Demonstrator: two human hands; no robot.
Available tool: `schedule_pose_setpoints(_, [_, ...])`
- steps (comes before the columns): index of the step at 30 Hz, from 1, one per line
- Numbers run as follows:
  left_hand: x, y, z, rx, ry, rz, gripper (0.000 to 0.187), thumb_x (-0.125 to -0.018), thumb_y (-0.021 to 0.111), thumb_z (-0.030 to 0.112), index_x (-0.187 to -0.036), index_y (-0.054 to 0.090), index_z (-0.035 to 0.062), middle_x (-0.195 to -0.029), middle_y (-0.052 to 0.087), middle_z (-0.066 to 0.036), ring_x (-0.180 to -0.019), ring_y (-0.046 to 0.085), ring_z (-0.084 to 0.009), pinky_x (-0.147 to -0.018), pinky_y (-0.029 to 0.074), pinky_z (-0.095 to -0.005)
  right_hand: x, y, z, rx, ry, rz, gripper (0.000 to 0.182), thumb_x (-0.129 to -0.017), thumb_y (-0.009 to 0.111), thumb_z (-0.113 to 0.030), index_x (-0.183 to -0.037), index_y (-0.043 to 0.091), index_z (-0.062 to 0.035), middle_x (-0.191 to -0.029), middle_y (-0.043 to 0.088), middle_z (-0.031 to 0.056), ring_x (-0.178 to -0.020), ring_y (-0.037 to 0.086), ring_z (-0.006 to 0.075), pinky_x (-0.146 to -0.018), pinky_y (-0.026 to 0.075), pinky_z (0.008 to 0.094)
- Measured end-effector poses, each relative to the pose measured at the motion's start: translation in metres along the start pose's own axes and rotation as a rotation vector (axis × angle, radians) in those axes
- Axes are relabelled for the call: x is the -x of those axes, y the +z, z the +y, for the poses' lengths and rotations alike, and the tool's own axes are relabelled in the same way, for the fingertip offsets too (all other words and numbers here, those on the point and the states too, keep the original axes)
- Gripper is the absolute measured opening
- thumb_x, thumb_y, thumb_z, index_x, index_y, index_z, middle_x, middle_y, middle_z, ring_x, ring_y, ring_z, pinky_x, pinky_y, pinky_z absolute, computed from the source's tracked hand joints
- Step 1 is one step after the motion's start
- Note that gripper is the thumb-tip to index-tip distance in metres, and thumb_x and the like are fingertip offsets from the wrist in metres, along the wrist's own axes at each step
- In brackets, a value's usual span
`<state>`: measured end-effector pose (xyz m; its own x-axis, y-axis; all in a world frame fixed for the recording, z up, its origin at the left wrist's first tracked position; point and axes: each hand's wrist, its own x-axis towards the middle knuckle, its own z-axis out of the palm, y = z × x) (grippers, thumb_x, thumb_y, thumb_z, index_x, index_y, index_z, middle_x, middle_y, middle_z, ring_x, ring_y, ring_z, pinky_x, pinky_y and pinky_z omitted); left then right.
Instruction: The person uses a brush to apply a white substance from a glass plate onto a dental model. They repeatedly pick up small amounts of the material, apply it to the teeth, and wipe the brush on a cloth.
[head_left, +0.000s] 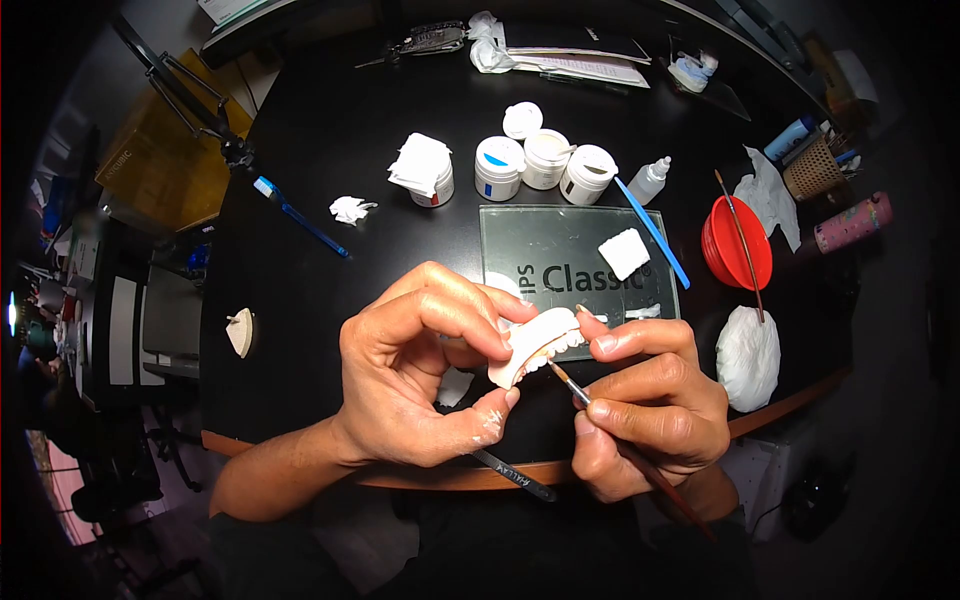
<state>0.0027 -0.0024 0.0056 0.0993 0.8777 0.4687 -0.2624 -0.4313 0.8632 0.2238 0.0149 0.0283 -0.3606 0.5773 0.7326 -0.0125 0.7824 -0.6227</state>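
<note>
My left hand (415, 370) pinches a pale dental model (530, 345) between thumb and fingertips, tilted so its row of white teeth faces my right hand. White residue marks the left thumb. In my right hand (660, 405) is a fine paintbrush (570, 382) with a dark red handle, gripped like a pen. Its tip meets, or nearly meets, the teeth near the model's lower edge. Beneath both hands lies a glass slab (500, 235) lettered "IPS Classic", partly covered by them. On it rests a folded white pad (624, 254).
Several white jars (500, 182) stand behind the slab, beside a dropper bottle (652, 180). A blue spatula (655, 235) crosses the slab's right side. Right of it, a second brush (738, 230) lies over a red bowl (712, 250). A black-handled tool (515, 475) overhangs the table's front edge.
</note>
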Motion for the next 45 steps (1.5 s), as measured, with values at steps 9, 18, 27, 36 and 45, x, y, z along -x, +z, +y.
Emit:
schedule_pose_setpoints(9, [0.0,0.0003,-0.0006,0.061,-0.024,-0.008,0.029,-0.074,0.079,-0.007,-0.099,0.066,-0.003,-0.105,0.058,-0.013,-0.111,0.068,-0.0296,-0.097,0.062,-0.0396,0.0005,-0.0004,-0.0002,-0.007,0.004,0.001,0.02,-0.072,0.077,0.005,-0.091,0.073,-0.0009,-0.085,0.071,0.0112,-0.103,0.069,0.0332,-0.092,0.065,0.0509])
schedule_pose_setpoints(18, [0.0002,-0.0025,-0.0044,0.074,-0.018,-0.02,0.03,-0.077,0.076,-0.011,-0.104,0.064,-0.0072,-0.108,0.057,-0.016,-0.117,0.067,-0.0319,-0.095,0.066,-0.0373,0.0013,0.0015,0.0031,0.054,-0.007,0.019,0.022,-0.07,0.079,0.005,-0.09,0.074,-0.0027,-0.083,0.071,0.0082,-0.101,0.071,0.0327,-0.082,0.064,0.0417])
schedule_pose_setpoints(27, [-0.0007,-0.0023,-0.0032,0.063,-0.016,-0.016,0.029,-0.076,0.075,-0.012,-0.102,0.064,-0.0077,-0.109,0.058,-0.017,-0.118,0.067,-0.0319,-0.092,0.067,-0.0353,0.0012,0.0019,0.004,0.043,-0.021,0.001,0.022,-0.07,0.079,0.005,-0.09,0.074,-0.0021,-0.082,0.071,0.0089,-0.101,0.071,0.033,-0.084,0.065,0.044])
schedule_pose_setpoints(36, [-0.0009,-0.0026,-0.0031,0.057,-0.012,-0.017,0.028,-0.076,0.076,-0.011,-0.102,0.064,-0.0076,-0.108,0.058,-0.017,-0.118,0.068,-0.0316,-0.093,0.067,-0.0359,0.0011,0.0013,0.0026,0.036,-0.012,-0.022,0.022,-0.07,0.079,0.005,-0.091,0.075,-0.0017,-0.084,0.071,0.0098,-0.103,0.07,0.033,-0.09,0.065,0.049])
schedule_pose_setpoints(45, [-0.0004,-0.0017,-0.0011,0.062,-0.022,-0.005,0.028,-0.075,0.077,-0.01,-0.1,0.065,-0.0059,-0.106,0.058,-0.016,-0.116,0.068,-0.031,-0.095,0.065,-0.0369,0.0017,0.0001,0.0015,0.034,-0.013,-0.026,0.021,-0.072,0.08,0.003,-0.092,0.074,-0.002,-0.086,0.071,0.01,-0.103,0.07,0.0329,-0.091,0.065,0.0497])
